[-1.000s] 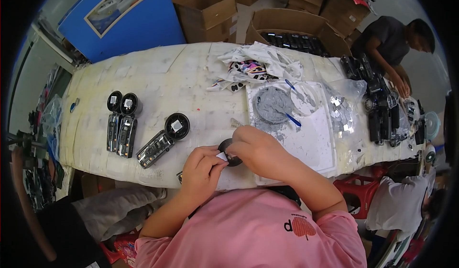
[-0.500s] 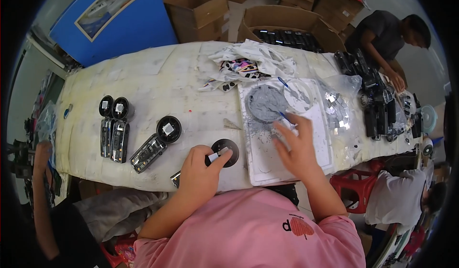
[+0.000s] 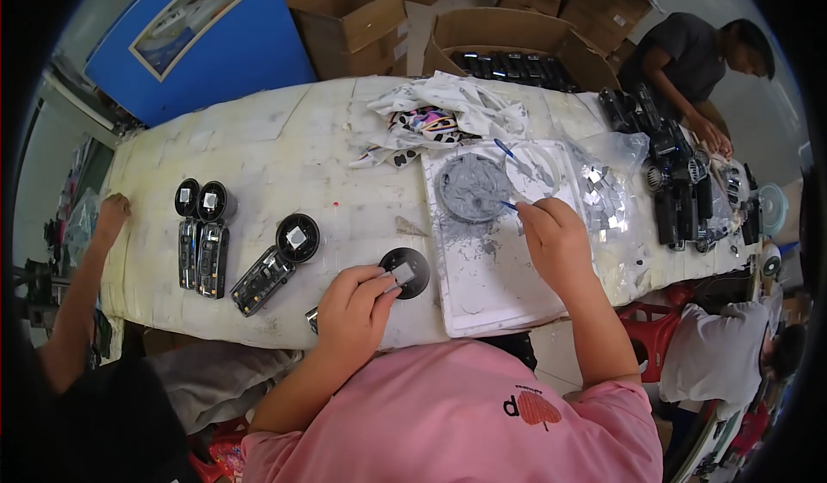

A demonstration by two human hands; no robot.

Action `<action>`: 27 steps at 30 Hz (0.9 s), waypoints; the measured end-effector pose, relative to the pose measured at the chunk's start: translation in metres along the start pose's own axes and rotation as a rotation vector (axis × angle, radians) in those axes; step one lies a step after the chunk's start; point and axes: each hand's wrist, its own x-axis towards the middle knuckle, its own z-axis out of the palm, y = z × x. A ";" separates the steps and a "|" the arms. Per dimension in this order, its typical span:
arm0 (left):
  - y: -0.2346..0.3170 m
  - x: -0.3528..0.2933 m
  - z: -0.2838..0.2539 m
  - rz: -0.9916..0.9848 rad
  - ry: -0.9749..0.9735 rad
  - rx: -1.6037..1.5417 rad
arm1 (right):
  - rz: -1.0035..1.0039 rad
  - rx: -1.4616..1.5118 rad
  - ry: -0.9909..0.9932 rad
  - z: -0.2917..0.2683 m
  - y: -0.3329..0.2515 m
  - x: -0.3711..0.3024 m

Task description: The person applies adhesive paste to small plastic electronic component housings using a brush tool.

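My right hand (image 3: 556, 238) pinches a thin blue stick (image 3: 508, 205), its far end in a round tub of grey paste (image 3: 474, 192). The tub stands on a white tray (image 3: 482, 306) smeared with grey. My left hand (image 3: 355, 311) is closed around a black device with a round head (image 3: 414, 259); a small pale square shows on the head beside the fingertips. Most of the device's body is hidden under that hand. To the left lie several similar devices with clear-cased bodies (image 3: 263, 278), round black heads and white squares.
Beside the tub is a white round lid (image 3: 538, 160) with another blue stick (image 3: 504, 149). Beyond lies a crumpled patterned cloth (image 3: 465, 108). Loose silvery squares (image 3: 607, 195) and piled black devices (image 3: 676, 199) are at right. Co-workers' hands (image 3: 112, 216) are at both table ends.
My right hand has closed on the blue stick after hovering over the tray with fingers spread. My left thumb has drawn back from the round head. A co-worker's hand at left has moved to the table edge.
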 end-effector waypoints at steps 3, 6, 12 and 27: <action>-0.001 0.000 0.000 -0.009 -0.028 0.009 | -0.093 0.002 0.011 -0.009 -0.002 0.005; 0.005 0.002 -0.005 -0.033 -0.060 -0.001 | -0.154 -0.054 -0.034 -0.014 -0.001 0.002; 0.004 -0.004 -0.012 -0.020 -0.100 0.013 | 0.223 0.280 -0.107 -0.017 -0.012 -0.010; -0.002 -0.016 0.003 -0.279 0.130 -0.327 | -0.306 0.519 -0.115 0.031 -0.079 -0.043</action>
